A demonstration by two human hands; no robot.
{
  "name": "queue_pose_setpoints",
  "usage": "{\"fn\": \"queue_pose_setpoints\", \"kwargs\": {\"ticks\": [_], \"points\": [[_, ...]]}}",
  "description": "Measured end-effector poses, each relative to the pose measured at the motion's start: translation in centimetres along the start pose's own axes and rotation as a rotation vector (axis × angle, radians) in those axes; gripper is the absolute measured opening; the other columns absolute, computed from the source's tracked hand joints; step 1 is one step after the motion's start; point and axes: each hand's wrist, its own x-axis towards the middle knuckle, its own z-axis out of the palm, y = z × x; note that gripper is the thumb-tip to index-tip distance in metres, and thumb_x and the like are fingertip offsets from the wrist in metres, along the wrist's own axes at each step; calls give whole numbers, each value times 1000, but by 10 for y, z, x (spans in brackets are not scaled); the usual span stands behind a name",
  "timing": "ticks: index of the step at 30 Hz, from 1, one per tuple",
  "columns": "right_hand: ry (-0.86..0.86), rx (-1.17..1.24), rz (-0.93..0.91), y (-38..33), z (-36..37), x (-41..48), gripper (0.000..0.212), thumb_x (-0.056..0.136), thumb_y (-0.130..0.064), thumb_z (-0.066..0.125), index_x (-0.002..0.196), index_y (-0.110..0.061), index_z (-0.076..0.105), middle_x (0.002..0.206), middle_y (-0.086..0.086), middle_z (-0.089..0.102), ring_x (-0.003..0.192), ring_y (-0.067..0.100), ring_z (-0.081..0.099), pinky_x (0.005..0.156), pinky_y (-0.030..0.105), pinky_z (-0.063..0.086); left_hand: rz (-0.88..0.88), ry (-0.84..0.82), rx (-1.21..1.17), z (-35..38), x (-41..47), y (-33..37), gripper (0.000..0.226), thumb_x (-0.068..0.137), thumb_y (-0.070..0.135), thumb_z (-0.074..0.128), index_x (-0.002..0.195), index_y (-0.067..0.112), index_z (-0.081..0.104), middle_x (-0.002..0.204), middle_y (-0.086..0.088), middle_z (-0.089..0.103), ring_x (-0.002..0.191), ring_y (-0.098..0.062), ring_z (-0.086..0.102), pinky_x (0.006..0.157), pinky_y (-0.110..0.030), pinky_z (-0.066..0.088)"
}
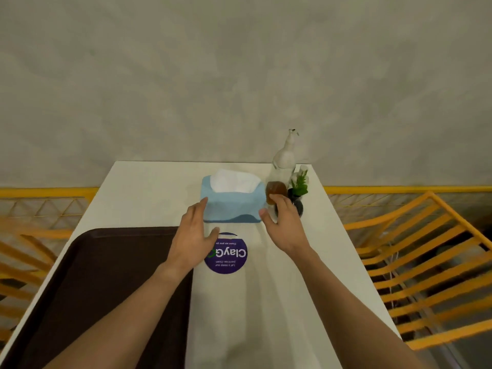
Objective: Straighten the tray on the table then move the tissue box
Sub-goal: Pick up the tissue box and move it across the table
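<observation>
- tissue box (pixel 231 203) looks light and soft-sided, likely to dent if squeezed; best held by its two short ends.
- it is pale blue with a darker wave along the base and white tissue puffing from the top.
- it sits at the far middle of the white counter (pixel 149 187), beyond the dark tray (pixel 106 275).
- left hand (pixel 193 235) and right hand (pixel 282 222) flank it, each grip wide and holding nothing.

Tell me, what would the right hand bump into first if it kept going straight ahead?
Probably the small amber jar, just past the right hand fingertips, beside the blue tissue box. Depth is hard to judge.
</observation>
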Motion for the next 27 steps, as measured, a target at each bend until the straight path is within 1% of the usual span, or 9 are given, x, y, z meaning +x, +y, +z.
{"fn": "queue_pose_setpoints", "kwargs": {"ticks": [3, 6, 9, 13, 16, 18, 19, 23, 27], "points": [[-50, 59, -22, 6, 8, 23, 64, 99, -50, 55, 152, -23, 33, 154, 1, 41, 139, 22, 41, 112, 40, 35, -50, 35, -64, 13, 18, 5, 91, 86, 35, 75, 157, 24, 20, 148, -4, 39, 133, -20, 45, 95, -33, 47], [-86, 132, -35, 10, 17, 40, 73, 98, -46, 61, 156, -18, 27, 156, 3, 38, 140, 24, 40, 115, 44, 38, -150, 73, -136, 21, 38, 10, 104, 79, 40, 82, 158, 21, 15, 152, -8, 35, 136, -26, 42, 103, -38, 42], [-106, 217, -33, 15, 25, 49, 82, 94, -44, 66, 158, -19, 22, 156, 3, 37, 140, 22, 39, 114, 43, 39, -262, 42, -173, 22, 56, 8, 121, 74, 39, 86, 160, 14, 5, 157, -14, 31, 142, -33, 35, 111, -45, 36], [-142, 282, 2, 24, 36, 58, 95, 89, -48, 72, 160, -21, 15, 158, 1, 35, 143, 21, 37, 115, 46, 39, -316, -31, -184, 20, 78, -4, 129, 70, 33, 90, 160, 11, 1, 158, -15, 31, 143, -33, 34, 112, -44, 34], [-177, 349, 24, 31, 41, 61, 104, 83, -50, 78, 160, -21, 14, 157, 0, 38, 141, 20, 40, 113, 47, 41, -351, -92, -224, 22, 89, -11, 126, 65, 29, 94, 159, 10, 11, 152, -12, 39, 139, -33, 39, 110, -46, 38], [-189, 375, 21, 35, 46, 60, 103, 81, -49, 80, 158, -27, 16, 150, -4, 45, 134, 15, 46, 110, 41, 45, -360, -125, -318, 27, 92, -14, 110, 61, 23, 96, 150, 14, 31, 139, -6, 50, 129, -30, 50, 103, -46, 47], [-200, 383, 25, 36, 49, 59, 102, 81, -48, 81, 157, -30, 16, 146, -7, 48, 131, 13, 48, 107, 37, 47, -367, -131, -373, 29, 92, -15, 104, 60, 20, 96, 144, 17, 36, 134, -2, 53, 125, -27, 53, 100, -46, 50], [-211, 344, 42, 41, 64, 54, 90, 83, -37, 80, 153, -32, 23, 133, -11, 54, 121, 13, 55, 93, 24, 46, -402, -73, -482, 41, 91, -20, 103, 58, 16, 96, 142, 21, 37, 128, 2, 56, 118, -23, 56, 98, -47, 52], [-174, 302, 69, 44, 70, 54, 79, 87, -25, 76, 151, -26, 30, 128, -10, 56, 121, 20, 58, 89, 23, 44, -427, -4, -437, 49, 88, -20, 101, 57, 20, 96, 140, 21, 38, 120, 3, 58, 109, -22, 56, 85, -34, 51]]}}
